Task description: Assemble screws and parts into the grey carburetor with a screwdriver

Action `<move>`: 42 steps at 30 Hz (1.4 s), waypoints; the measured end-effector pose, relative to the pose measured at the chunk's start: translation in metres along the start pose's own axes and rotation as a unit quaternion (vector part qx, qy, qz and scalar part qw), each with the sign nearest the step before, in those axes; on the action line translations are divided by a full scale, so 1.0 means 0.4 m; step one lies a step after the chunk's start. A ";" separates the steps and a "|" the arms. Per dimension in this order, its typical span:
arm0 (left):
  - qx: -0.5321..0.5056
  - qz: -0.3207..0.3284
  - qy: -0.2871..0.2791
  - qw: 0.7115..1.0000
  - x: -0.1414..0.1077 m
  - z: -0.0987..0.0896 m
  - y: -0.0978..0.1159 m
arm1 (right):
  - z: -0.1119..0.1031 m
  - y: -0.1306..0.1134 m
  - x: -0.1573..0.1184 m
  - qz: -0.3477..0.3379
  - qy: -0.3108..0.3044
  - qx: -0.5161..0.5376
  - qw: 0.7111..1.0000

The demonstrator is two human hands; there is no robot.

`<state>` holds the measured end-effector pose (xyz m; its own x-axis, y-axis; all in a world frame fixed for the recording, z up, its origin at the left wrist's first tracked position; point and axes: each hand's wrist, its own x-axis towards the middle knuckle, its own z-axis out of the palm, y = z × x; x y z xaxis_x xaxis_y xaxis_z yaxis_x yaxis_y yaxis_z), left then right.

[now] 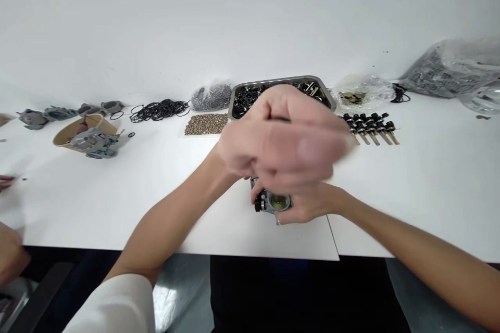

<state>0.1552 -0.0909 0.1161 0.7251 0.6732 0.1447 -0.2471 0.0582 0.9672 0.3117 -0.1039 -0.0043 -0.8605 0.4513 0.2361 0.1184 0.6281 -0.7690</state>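
Note:
My left hand (283,140) is raised close to the camera, fingers curled and thumb pressed along them; anything inside its grip is hidden, and its edges are blurred. Below and partly behind it, my right hand (307,207) grips a grey metal carburetor (269,202) low over the front of the table. The carburetor's round bore (279,202), with a yellowish disc inside, faces me, and a black fitting sticks out at its left. My left hand covers the upper part of the carburetor and some of my right hand's fingers.
Behind my hands stands a metal tray (321,83) of black parts. Left of it are small brass pieces (206,124), black O-rings (160,110) and another carburetor (96,143) by a tan bowl (60,138). Black-topped parts (371,126) lie right. Another person's hand (5,182) shows far left.

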 end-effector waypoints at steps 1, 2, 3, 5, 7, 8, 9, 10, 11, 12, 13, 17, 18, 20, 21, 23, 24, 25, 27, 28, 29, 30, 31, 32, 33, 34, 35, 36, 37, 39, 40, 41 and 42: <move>-0.033 0.000 -0.051 0.998 0.010 -0.016 -0.010 | 0.001 0.000 -0.001 0.005 -0.001 0.003 1.000; -0.083 0.011 -0.099 0.992 0.018 -0.035 -0.017 | 0.001 -0.001 -0.003 0.010 -0.002 0.005 1.000; -0.125 0.023 -0.111 0.986 0.024 -0.058 -0.021 | 0.001 -0.001 -0.004 0.013 -0.003 0.007 1.000; -0.187 0.081 -0.026 0.979 0.021 -0.112 -0.020 | 0.002 -0.002 -0.006 0.014 -0.003 0.006 1.000; -0.211 0.161 0.125 0.956 -0.002 -0.174 -0.019 | 0.002 -0.003 -0.008 0.014 -0.003 0.002 1.000; -0.216 0.193 0.194 0.937 -0.018 -0.206 -0.022 | 0.002 -0.003 -0.008 0.015 -0.002 0.003 1.000; -0.219 0.209 0.245 0.921 -0.036 -0.239 -0.030 | 0.003 -0.003 -0.008 0.017 -0.001 0.004 1.000; -0.224 0.222 0.281 0.906 -0.052 -0.269 -0.043 | 0.003 -0.002 -0.008 0.018 0.000 0.007 1.000; -0.230 0.222 0.307 0.896 -0.065 -0.297 -0.061 | 0.003 -0.002 -0.009 0.017 0.000 0.010 1.000; -0.237 0.217 0.333 0.886 -0.075 -0.321 -0.083 | 0.003 -0.001 -0.009 0.015 0.001 0.011 1.000; -0.245 0.205 0.360 0.877 -0.081 -0.340 -0.107 | 0.003 -0.001 -0.009 0.016 0.000 0.011 1.000; -0.256 0.142 0.411 0.863 -0.075 -0.365 -0.189 | 0.003 -0.004 -0.010 0.028 -0.006 0.006 1.000; -0.253 0.129 0.404 0.869 -0.071 -0.362 -0.200 | 0.002 -0.006 -0.009 0.031 -0.007 0.004 0.999; -0.247 0.111 0.388 0.881 -0.066 -0.355 -0.211 | 0.002 -0.011 -0.008 0.034 -0.007 0.001 0.999; -0.246 0.107 0.383 0.884 -0.066 -0.353 -0.213 | 0.001 -0.014 -0.008 0.035 -0.006 0.000 0.999; -0.247 0.103 0.380 0.886 -0.068 -0.354 -0.214 | -0.003 -0.017 -0.008 0.041 -0.004 -0.003 0.999; -0.247 0.103 0.379 0.886 -0.070 -0.357 -0.214 | -0.008 -0.017 -0.010 0.047 -0.002 -0.003 0.999; -0.248 0.102 0.377 0.887 -0.072 -0.360 -0.214 | -0.013 -0.017 -0.014 0.056 0.001 -0.002 0.998; -0.249 0.102 0.374 0.888 -0.075 -0.369 -0.215 | -0.031 -0.011 -0.030 0.084 0.015 0.007 0.996; -0.250 0.101 0.373 0.888 -0.076 -0.373 -0.215 | -0.042 -0.007 -0.044 0.103 0.027 0.013 0.994; -0.251 0.101 0.372 0.888 -0.076 -0.376 -0.215 | -0.055 -0.001 -0.062 0.122 0.042 0.016 0.992; -0.253 0.100 0.370 0.888 -0.076 -0.378 -0.215 | -0.070 0.005 -0.085 0.140 0.059 0.016 0.988; -0.255 0.100 0.369 0.888 -0.077 -0.379 -0.214 | -0.087 0.012 -0.112 0.155 0.081 0.010 0.984; -0.257 0.099 0.368 0.888 -0.077 -0.380 -0.213 | -0.106 0.020 -0.144 0.166 0.103 -0.003 0.981; -0.260 0.099 0.367 0.888 -0.078 -0.381 -0.212 | -0.127 0.028 -0.179 0.179 0.134 -0.013 0.975; -0.262 0.098 0.366 0.888 -0.078 -0.382 -0.212 | -0.150 0.036 -0.217 0.200 0.169 -0.015 0.965; -0.264 0.099 0.365 0.887 -0.079 -0.383 -0.211 | -0.176 0.045 -0.257 0.227 0.208 -0.031 0.951; -0.266 0.099 0.364 0.887 -0.080 -0.383 -0.210 | -0.205 0.055 -0.300 0.250 0.261 -0.070 0.930; -0.268 0.100 0.363 0.887 -0.080 -0.384 -0.210 | -0.237 0.066 -0.344 0.264 0.305 -0.121 0.907; -0.271 0.102 0.362 0.886 -0.082 -0.385 -0.210 | -0.305 0.099 -0.438 0.294 0.366 -0.221 0.855; -0.272 0.103 0.361 0.886 -0.082 -0.385 -0.210 | -0.340 0.121 -0.488 0.325 0.383 -0.253 0.827; -0.273 0.104 0.361 0.885 -0.083 -0.385 -0.211 | -0.374 0.146 -0.539 0.353 0.405 -0.278 0.796; -0.275 0.104 0.361 0.885 -0.083 -0.386 -0.212 | -0.405 0.175 -0.591 0.384 0.426 -0.298 0.763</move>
<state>0.0528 -0.0046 -0.0028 0.0759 0.9955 -0.0558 -0.7460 0.0939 0.6593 0.6035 -0.0640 -0.0176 0.1804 0.9204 0.3468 0.8484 0.0328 -0.5283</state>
